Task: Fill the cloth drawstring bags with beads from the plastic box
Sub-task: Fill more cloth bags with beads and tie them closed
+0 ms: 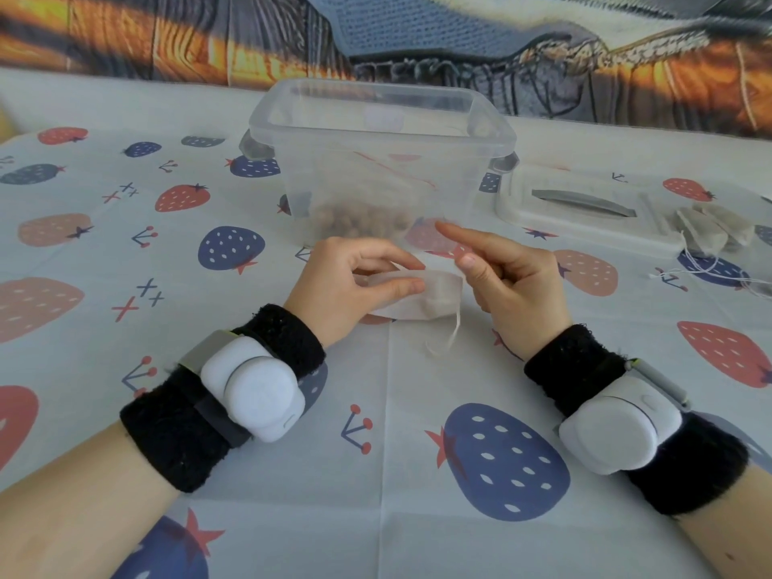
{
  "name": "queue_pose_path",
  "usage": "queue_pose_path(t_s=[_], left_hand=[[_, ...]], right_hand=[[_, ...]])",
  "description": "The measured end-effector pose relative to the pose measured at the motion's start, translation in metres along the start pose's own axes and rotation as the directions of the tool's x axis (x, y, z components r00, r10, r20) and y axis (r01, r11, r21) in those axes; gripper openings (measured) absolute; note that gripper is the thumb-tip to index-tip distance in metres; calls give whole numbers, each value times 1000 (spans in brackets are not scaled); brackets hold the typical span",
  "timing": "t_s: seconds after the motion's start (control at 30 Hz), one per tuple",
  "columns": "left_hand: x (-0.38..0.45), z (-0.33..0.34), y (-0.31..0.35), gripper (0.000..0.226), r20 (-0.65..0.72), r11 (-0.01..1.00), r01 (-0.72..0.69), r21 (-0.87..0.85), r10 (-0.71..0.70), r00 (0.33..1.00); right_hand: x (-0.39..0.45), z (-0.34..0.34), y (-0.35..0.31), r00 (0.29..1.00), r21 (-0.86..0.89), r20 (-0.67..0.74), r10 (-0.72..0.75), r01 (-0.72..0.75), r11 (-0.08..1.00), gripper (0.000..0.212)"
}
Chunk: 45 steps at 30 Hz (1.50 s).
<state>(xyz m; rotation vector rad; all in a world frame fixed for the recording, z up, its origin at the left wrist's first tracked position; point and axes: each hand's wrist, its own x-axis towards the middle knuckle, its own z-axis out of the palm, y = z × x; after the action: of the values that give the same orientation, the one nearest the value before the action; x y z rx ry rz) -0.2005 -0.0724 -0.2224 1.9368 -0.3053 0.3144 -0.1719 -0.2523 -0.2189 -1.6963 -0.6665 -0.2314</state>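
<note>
A person sits at a worktop covered with a cloth printed with red and blue strawberries. Both hands meet in the middle, just in front of a clear plastic box. The box stands upright with no lid on it, and a low layer of brown beads lies at its bottom.

The left hand holds a small white cloth bag; its thumb and fingers are curled around the bag's left end and pinch it. The bag lies low, close to the worktop, and a thin white string hangs from its right end.

The right hand is at the right end of the bag. Its index finger points straight toward the box, the thumb is near the bag's edge, and the other fingers are curled in. Whether this hand really grasps the bag or the string, I cannot tell.

To the right of the box lies its lid, flat on the worktop. Beside the lid rest more cloth bags with loose strings.
</note>
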Motion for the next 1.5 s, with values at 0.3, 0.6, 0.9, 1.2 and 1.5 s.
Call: queue_pose_path(t_s=[0.3, 0.6, 0.9, 1.2, 1.5], left_hand=[[6, -5, -9, 5, -45, 998, -54, -24, 53, 998], [11, -8, -13, 9, -144, 994, -106, -8, 104, 984], [7, -7, -9, 11, -101, 991, -42, -130, 29, 995], [3, -1, -8, 12, -15, 998, -53, 34, 53, 998], [-1, 0, -1, 10, -95, 978, -165, 124, 177, 980]], right_hand=[[17, -18, 15, 728, 594, -73, 682, -517, 616, 27], [7, -6, 15, 859, 228, 75, 506, -509, 830, 34], [2, -1, 12, 962, -227, 65, 266, -245, 942, 44], [1, 1, 9, 997, -248, 0, 82, -79, 966, 33], [-2, 1, 6, 1000, -195, -16, 0, -3, 981, 30]])
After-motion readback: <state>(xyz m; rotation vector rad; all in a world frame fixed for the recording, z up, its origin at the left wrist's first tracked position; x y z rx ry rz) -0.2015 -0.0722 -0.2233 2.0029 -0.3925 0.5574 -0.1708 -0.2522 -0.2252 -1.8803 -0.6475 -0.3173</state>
